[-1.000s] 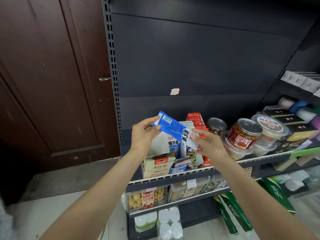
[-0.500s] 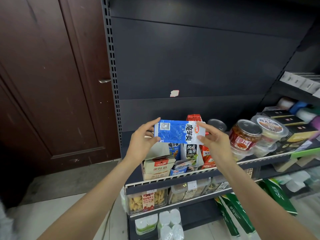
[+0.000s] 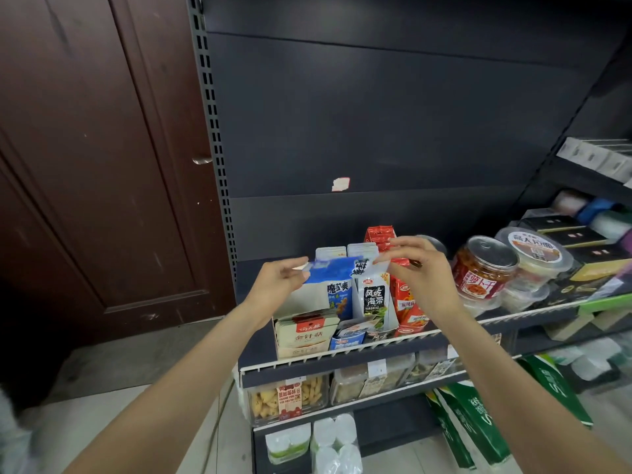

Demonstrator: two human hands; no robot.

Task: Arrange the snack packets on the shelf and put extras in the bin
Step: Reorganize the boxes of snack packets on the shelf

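Both forearms reach in from below toward the shelf (image 3: 342, 354), its wire lip keeping the goods from sliding off the front.

Nearest row on the shelf: a beige carton (image 3: 302, 331) at the left front, small blue-and-white packets (image 3: 347, 336) lying loose beside it.

Left hand (image 3: 278, 280): thumb and fingertips pinch the left end of the blue packet (image 3: 333, 271). Right hand (image 3: 422, 268): fingertips appear to pinch the packet's right end, remaining fingers loosely spread; exact contact blurred. Held by both ends, likely so the floppy packet stays flat and can be steered into a narrow slot.

The blue packet sits level over the upright row, just above the white display box (image 3: 372, 297) with its seaweed packs, and in front of more standing packets. Red packets (image 3: 405, 299) stand to the right. Judgement: it is being filed in with its own kind, not set aside as an extra.

Further right: a jar with a red label (image 3: 482, 268) and a lidded tub (image 3: 533, 251). No bin is visible.
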